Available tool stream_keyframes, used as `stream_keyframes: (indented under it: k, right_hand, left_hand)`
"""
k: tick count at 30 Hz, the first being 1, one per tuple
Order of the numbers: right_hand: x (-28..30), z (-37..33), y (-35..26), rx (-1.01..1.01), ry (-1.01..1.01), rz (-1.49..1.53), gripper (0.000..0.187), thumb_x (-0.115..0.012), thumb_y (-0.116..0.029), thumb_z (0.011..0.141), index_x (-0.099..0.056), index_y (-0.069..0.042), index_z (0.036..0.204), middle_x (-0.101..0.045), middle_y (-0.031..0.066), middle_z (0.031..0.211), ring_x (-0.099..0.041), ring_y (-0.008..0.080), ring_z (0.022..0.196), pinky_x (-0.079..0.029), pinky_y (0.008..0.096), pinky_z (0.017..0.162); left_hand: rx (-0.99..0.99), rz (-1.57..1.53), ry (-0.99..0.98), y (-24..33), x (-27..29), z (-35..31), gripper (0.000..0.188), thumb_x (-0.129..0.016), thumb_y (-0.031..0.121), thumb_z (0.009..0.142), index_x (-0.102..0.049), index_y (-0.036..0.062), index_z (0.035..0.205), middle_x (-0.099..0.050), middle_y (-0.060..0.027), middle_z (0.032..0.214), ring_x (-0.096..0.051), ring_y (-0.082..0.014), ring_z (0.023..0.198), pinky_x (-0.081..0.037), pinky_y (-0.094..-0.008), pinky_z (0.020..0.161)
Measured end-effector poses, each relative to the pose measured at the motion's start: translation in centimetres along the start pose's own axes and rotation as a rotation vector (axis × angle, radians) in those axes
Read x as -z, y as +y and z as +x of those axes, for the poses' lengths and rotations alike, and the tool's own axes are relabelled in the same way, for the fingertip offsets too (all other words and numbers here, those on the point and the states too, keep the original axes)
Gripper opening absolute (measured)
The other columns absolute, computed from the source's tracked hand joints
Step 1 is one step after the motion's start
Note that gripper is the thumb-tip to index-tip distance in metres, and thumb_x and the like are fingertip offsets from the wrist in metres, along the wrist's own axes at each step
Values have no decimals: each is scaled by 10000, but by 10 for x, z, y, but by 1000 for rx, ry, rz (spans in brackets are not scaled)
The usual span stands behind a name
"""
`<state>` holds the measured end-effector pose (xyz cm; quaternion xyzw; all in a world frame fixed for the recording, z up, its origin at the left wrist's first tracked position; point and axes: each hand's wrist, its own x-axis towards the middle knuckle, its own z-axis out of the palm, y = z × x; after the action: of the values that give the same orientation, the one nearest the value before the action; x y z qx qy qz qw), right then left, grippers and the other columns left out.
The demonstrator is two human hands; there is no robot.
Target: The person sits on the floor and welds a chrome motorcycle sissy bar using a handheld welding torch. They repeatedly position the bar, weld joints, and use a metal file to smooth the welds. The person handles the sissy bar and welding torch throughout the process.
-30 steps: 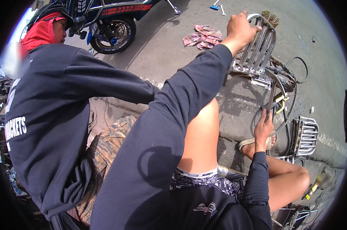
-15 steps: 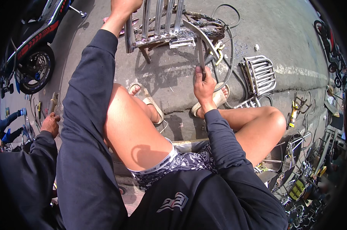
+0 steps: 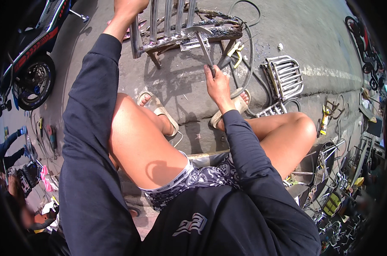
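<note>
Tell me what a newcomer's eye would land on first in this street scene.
First, the metal bar rack at top centre, gripped at its upper left by the left hand, while the right hand holds a hammer against it. Then a motorcycle parked at far left, and a shiny chrome rack lying on the concrete to the right.

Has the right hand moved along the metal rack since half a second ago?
Cannot tell: the camera swung. The right hand grips a hammer below the metal rack, much as before.
</note>
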<state>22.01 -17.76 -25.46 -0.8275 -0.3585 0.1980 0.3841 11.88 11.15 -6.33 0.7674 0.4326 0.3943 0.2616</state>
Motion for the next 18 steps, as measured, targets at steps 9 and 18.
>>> stream_keyframes:
  k: [9, 18]
  right_hand:
    - [-7, -7, 7, 9, 61, 59, 377, -613, -440, 1037, -611, -72, 959, -609, 186, 631, -639, 464, 659, -468, 485, 574]
    - [-12, -1, 7, 10, 37, 22, 352, -619, -374, 1054, -651, -33, 975, -603, 141, 628, -594, 212, 549, -464, 360, 564]
  left_hand:
    - [-89, -21, 14, -8, -2, 3, 408, -860, 159, 811, -719, 12, 1165, -765, -149, 1005, -723, -227, 882, -566, -362, 815]
    - [-100, 7, -15, 5, 1, -4, 426, -857, 174, 828, -719, 20, 1201, -759, -149, 1079, -713, -218, 952, -561, -359, 876]
